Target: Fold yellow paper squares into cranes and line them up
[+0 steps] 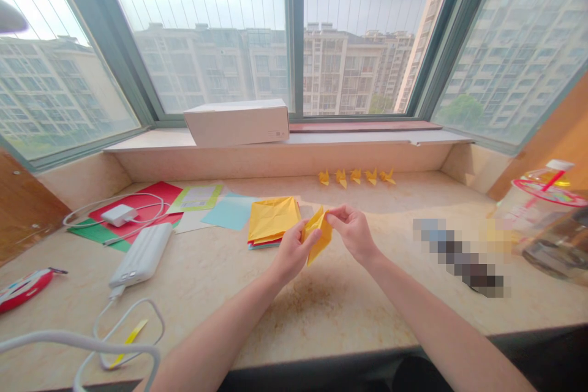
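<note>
A partly folded piece of yellow origami paper is held up over the counter between my two hands. My left hand is closed on its lower left side, thumb across the front. At the upper right corner, my right hand pinches the paper between thumb and fingers. Just left of it lies a stack of creased yellow paper sheets, with red and blue edges showing underneath. Several small yellow paper cranes stand in a row at the back of the counter.
A white power bank with a cable lies at left, near a white charger on red paper. Light blue paper lies behind. A red cutter sits far left, a clear cup far right, a white box on the sill.
</note>
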Demonstrator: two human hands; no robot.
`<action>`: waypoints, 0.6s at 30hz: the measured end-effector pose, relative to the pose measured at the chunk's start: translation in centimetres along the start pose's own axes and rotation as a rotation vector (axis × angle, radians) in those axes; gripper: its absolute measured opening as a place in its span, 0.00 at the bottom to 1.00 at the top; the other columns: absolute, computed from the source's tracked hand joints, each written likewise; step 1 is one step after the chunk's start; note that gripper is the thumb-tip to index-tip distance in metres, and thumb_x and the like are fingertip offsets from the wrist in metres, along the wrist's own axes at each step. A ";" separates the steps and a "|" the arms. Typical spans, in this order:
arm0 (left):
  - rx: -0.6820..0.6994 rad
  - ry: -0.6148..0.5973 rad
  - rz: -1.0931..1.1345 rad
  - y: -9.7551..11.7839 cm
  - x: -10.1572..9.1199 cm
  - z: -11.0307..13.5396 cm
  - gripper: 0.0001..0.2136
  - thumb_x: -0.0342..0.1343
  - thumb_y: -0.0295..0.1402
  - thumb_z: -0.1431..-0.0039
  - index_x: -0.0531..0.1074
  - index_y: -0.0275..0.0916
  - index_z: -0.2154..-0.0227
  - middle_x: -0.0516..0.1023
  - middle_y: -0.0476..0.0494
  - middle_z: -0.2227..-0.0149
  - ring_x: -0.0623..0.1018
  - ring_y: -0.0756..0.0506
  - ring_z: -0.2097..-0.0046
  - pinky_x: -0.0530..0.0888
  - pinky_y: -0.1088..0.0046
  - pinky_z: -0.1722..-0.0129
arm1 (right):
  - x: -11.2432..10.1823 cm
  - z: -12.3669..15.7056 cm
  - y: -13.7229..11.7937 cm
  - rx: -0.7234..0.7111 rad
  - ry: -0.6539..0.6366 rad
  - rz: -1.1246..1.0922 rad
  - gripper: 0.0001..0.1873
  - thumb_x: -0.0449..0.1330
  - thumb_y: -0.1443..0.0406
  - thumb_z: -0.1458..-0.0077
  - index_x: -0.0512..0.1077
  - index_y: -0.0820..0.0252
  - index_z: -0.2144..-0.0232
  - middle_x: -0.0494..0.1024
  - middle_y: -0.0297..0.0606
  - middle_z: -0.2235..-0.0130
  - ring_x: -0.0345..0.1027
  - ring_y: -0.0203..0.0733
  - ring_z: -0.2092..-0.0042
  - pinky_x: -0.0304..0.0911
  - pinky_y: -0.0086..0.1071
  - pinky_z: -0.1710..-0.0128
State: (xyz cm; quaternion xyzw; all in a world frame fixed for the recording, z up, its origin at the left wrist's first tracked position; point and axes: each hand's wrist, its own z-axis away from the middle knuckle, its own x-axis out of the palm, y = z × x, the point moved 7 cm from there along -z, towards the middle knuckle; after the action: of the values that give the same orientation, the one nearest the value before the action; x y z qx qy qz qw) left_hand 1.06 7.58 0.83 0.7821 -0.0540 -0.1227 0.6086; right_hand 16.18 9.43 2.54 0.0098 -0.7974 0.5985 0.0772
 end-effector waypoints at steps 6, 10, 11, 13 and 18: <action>-0.021 0.050 -0.048 -0.5 -0.4 -0.2 0.18 0.56 0.47 0.40 0.74 0.34 0.64 0.75 0.46 0.70 0.71 0.48 0.70 0.65 0.76 0.72 | 0.2 0.1 -0.5 -0.027 -0.061 0.010 0.15 0.67 0.54 0.51 0.74 0.59 0.69 0.80 0.37 0.69 0.74 0.41 0.66 0.69 0.32 0.64; -0.019 0.075 -0.149 -0.9 -0.7 -0.3 0.18 0.56 0.48 0.41 0.75 0.34 0.67 0.72 0.48 0.74 0.68 0.49 0.72 0.62 0.75 0.74 | 0.5 0.2 -0.5 -0.034 -0.114 0.075 0.19 0.68 0.52 0.52 0.76 0.60 0.64 0.81 0.40 0.66 0.75 0.42 0.65 0.69 0.34 0.63; -0.015 0.075 -0.166 -0.9 -0.7 -0.3 0.18 0.56 0.48 0.41 0.74 0.34 0.68 0.71 0.48 0.74 0.68 0.49 0.72 0.61 0.75 0.74 | 0.5 0.2 -0.5 -0.034 -0.111 0.087 0.19 0.68 0.52 0.52 0.76 0.60 0.65 0.81 0.40 0.66 0.75 0.42 0.65 0.69 0.34 0.63; -0.006 0.077 -0.184 -0.8 -0.7 -0.3 0.18 0.56 0.47 0.41 0.74 0.34 0.69 0.70 0.50 0.75 0.66 0.50 0.73 0.61 0.75 0.74 | 0.3 0.1 -0.4 -0.034 -0.082 0.087 0.19 0.69 0.51 0.53 0.77 0.61 0.67 0.82 0.41 0.67 0.75 0.43 0.66 0.69 0.35 0.62; 0.018 0.058 -0.146 0.2 -0.4 -0.2 0.18 0.54 0.47 0.40 0.72 0.36 0.74 0.68 0.51 0.77 0.65 0.51 0.74 0.60 0.76 0.74 | 0.0 0.0 -0.2 -0.025 -0.026 0.056 0.20 0.69 0.49 0.55 0.77 0.60 0.70 0.82 0.42 0.67 0.76 0.45 0.65 0.70 0.37 0.61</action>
State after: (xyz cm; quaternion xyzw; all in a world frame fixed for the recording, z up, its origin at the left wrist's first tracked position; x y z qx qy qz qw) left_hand 0.73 7.78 1.11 0.7927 0.0197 -0.1438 0.5921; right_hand 16.22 9.36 2.67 -0.0057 -0.8056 0.5904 0.0499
